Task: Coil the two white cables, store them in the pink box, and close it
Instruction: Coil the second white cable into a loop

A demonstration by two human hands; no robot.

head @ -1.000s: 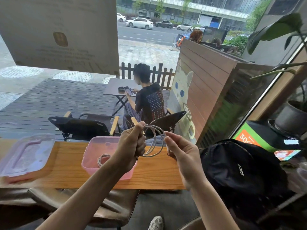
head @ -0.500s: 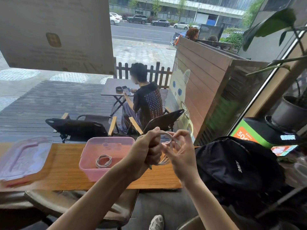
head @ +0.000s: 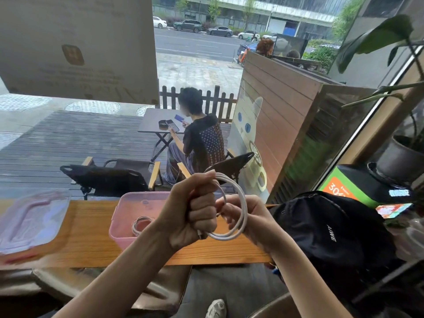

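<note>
My left hand (head: 195,210) is closed in a fist around one side of a coiled white cable (head: 238,203), held in the air above the wooden table's front edge. My right hand (head: 250,216) pinches the same coil from the right, its fingers inside the loop. The open pink box (head: 128,210) stands on the table just left of my hands. A second white cable (head: 140,222) lies coiled inside it, partly hidden by my left forearm. The box's clear lid (head: 32,219) rests flat at the table's left end.
A narrow wooden table (head: 87,244) runs along a window. A black backpack (head: 330,230) sits at its right end, close to my right hand. Potted plant (head: 403,157) and a green-black box at far right. Outside, a person sits at a patio table.
My hands came together on the coil and the camera dipped slightly. The loop is now tighter, and my right hand has shifted from its outer edge to inside it.
</note>
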